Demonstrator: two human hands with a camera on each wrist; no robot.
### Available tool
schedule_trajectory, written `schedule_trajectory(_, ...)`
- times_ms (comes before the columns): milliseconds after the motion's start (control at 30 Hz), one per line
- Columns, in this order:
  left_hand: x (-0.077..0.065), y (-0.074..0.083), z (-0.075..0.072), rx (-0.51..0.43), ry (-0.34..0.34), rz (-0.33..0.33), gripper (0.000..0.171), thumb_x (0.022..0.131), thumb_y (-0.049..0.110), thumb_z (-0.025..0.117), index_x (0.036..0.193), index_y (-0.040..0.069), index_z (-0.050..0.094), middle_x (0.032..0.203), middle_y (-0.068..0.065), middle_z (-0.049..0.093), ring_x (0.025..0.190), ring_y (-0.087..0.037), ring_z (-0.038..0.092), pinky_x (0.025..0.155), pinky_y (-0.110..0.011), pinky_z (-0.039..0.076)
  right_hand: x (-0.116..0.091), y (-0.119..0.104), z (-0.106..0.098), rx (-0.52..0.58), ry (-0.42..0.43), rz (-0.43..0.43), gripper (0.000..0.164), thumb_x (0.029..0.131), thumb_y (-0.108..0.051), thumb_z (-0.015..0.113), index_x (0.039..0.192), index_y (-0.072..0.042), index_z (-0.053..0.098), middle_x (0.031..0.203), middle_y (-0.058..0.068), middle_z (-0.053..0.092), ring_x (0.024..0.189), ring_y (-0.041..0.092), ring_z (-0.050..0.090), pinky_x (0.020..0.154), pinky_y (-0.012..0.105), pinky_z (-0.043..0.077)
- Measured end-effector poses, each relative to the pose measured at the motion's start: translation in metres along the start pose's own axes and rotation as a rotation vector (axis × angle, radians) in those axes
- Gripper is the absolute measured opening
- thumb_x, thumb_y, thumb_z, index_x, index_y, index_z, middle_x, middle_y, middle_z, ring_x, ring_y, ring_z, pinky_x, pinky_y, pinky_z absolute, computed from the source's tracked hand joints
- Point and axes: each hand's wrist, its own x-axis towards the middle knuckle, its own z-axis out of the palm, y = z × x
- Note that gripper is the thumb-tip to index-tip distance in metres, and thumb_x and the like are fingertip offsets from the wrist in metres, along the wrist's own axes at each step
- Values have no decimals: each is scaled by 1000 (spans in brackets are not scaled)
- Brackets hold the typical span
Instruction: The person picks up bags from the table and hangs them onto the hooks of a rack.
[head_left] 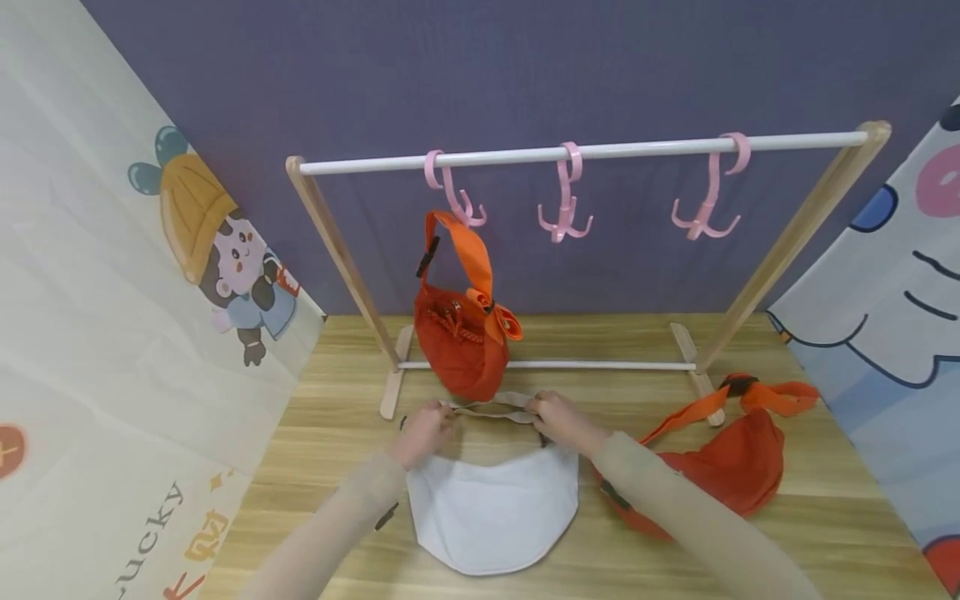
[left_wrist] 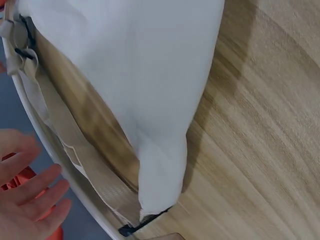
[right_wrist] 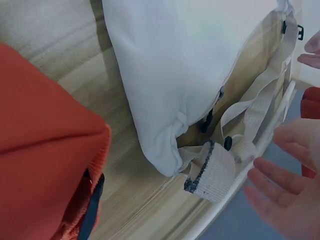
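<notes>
Nearest, beige sleeves [head_left: 345,517] reach over the tabletop [head_left: 600,571] to a white bag [head_left: 495,517] lying before the rack [head_left: 789,250]. Left grip [head_left: 426,433] and right grip [head_left: 564,422] look released, fingers parted near its strap [left_wrist: 89,155]; contact is unclear. I judge one bag hung, a red bag [head_left: 468,362] at the left hook [head_left: 465,214], leaving the white bag and a second red bag [head_left: 742,467] down. The right sleeve partly covers that second one; how the hung strap seats is hard to make out.
</notes>
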Motion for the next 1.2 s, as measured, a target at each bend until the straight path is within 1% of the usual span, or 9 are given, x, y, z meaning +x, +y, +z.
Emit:
schedule_trajectory(267,5,-12,5,-64,51,-68,14,69,-4,67,82,-6,62,77,-17,59,70,-26,56,62,-36,47,8,15,11,-63,85,-10,14,71,0,68,84,1,66,78,9,60,70,20,56,63,31,48)
schedule_trajectory(667,6,-26,10,-31,36,-105,25,65,-5,67,88,-8,56,77,-17,51,72,-30,52,64,-41,46,12,22,19,-42,-208,252,57,73,-19,70,122,0,49,115,20,52,103,38,48,83,50,40)
schedule_trajectory(733,4,-59,44,-5,98,-56,20,73,7,65,89,0,55,76,-11,49,68,-24,50,59,-36,45,12,22,21,-30,-222,264,57,73,-19,69,123,-1,48,115,21,52,103,39,48,84,51,40)
schedule_trajectory(767,4,-62,46,9,109,-37,21,74,10,64,91,1,55,77,-12,50,69,-24,51,60,-36,45,12,22,21,-23,-222,268,57,73,-19,69,124,-2,48,113,21,52,101,39,49,83,51,40)
schedule_trajectory(900,0,-114,98,58,159,45,25,77,28,60,91,8,54,75,-7,49,63,-18,47,53,-29,40,10,20,24,-29,-204,254,54,72,-16,70,121,-5,50,105,21,55,93,37,52,78,50,42)
schedule_trajectory(967,1,-91,74,15,90,3,24,74,18,63,91,3,55,75,-12,50,64,-22,50,54,-33,41,10,19,25,-37,-201,239,52,72,-14,71,119,-5,52,100,20,56,89,37,53,76,49,43)
schedule_trajectory(1000,-1,-90,74,-6,84,-15,23,72,16,64,88,2,56,73,-12,50,63,-23,49,51,-33,40,10,19,25,-39,-202,233,51,72,-13,70,119,-5,52,98,20,56,88,36,53,75,49,44)
schedule_trajectory(1067,1,-61,44,-22,33,-67,21,70,7,64,87,-3,57,73,-15,52,64,-26,51,53,-35,42,10,17,25,-42,-205,228,49,72,-11,70,118,-4,52,96,20,56,86,36,54,73,48,45)
schedule_trajectory(1200,4,-32,17,45,-26,-124,25,64,-1,66,87,-7,58,74,-18,53,66,-30,53,54,-36,44,10,16,26,-52,-213,245,47,72,-6,70,115,-1,52,92,20,56,84,35,54,71,47,45)
